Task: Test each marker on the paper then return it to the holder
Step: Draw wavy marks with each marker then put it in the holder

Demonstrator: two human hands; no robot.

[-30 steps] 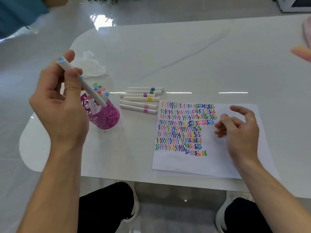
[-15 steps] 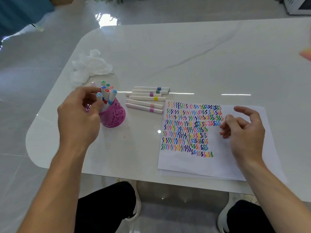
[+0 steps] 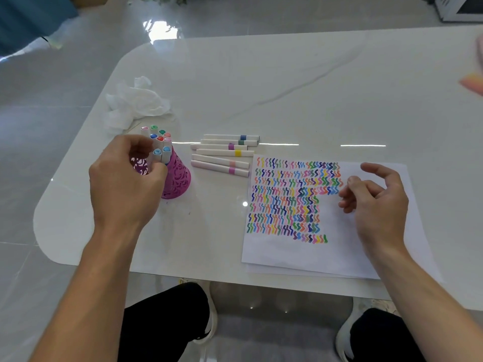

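Note:
A pink cut-out holder (image 3: 179,178) stands on the white table (image 3: 287,82), left of centre, with several capped markers upright in it. My left hand (image 3: 125,184) is against the holder's left side, its fingers curled round a marker with a light blue cap (image 3: 156,152) that stands in the holder. Several white markers (image 3: 222,154) lie in a row to the right of the holder. The paper (image 3: 287,254), covered in rows of coloured squiggles, lies at the right. My right hand (image 3: 376,202) hovers over the paper's right part, fingers loosely curled and holding nothing.
A crumpled white tissue (image 3: 133,103) lies behind the holder near the table's rounded left corner. The table's front edge runs just below the paper. A pink and orange object (image 3: 474,82) shows at the far right edge. My knees and shoes are under the table.
My left hand brought the light blue marker down from in the air into the holder and stays on it. My right hand has barely moved over the paper.

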